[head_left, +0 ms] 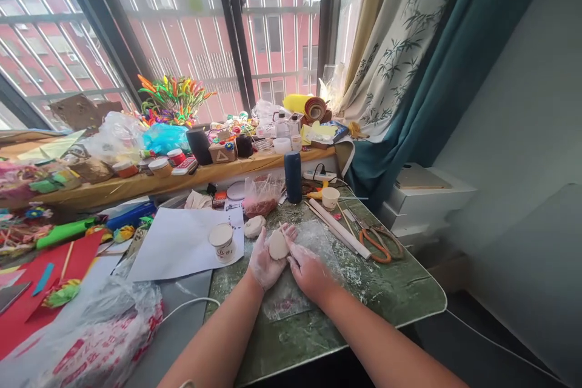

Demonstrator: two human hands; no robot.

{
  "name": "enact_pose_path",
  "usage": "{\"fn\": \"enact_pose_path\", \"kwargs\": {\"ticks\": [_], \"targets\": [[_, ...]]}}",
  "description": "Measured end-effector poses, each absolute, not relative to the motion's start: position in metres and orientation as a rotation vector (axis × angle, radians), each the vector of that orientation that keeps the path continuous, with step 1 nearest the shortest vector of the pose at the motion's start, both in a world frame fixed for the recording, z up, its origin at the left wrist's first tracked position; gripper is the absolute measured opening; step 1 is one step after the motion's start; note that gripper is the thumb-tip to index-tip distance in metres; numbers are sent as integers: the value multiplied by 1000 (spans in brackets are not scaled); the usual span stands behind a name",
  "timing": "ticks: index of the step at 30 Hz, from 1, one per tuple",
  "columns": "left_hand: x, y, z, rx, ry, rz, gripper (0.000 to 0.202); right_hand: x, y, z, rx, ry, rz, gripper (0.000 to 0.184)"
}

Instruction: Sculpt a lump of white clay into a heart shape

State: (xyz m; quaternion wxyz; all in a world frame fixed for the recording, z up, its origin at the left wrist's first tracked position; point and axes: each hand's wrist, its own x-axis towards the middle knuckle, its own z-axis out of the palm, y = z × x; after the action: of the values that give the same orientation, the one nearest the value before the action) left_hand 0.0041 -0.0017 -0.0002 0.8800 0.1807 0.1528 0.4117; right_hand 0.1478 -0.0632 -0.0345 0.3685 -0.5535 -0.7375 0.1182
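A flattened disc of pale dough [278, 245] lies in the upturned, flour-dusted palm of my left hand [266, 260]. My right hand [309, 268] is beside it, its fingers touching the disc's right edge. Both hands are above a clear plastic sheet [291, 297] on the green marble-patterned table [400, 291]. Another lump of dough [253, 226] sits just beyond my left hand. A small white cup [222, 242] stands on a sheet of white paper [177, 242] to the left.
A white rolling pin [339, 228] and orange-handled scissors [379, 242] lie to the right. A dark blue bottle [293, 177], a small cup [330, 197] and a plastic bag of reddish filling [260, 197] stand behind. Craft clutter fills the windowsill shelf [136, 185]; plastic bags [100, 333] sit near left.
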Motion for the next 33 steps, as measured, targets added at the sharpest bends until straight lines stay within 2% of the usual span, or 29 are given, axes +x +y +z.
{"fn": "enact_pose_path", "kwargs": {"ticks": [12,16,26,33], "targets": [[7,3,-8,380,339,839,59,145,-70,-35,-1460,-1963,139,55],[5,2,-4,351,358,823,58,150,-74,-31,-1453,-1832,181,62],[7,1,-3,298,347,847,61,150,-76,-25,-1527,-1868,310,56],[8,-1,-4,337,331,849,63,152,-73,-30,-1445,-1852,355,61]]}}
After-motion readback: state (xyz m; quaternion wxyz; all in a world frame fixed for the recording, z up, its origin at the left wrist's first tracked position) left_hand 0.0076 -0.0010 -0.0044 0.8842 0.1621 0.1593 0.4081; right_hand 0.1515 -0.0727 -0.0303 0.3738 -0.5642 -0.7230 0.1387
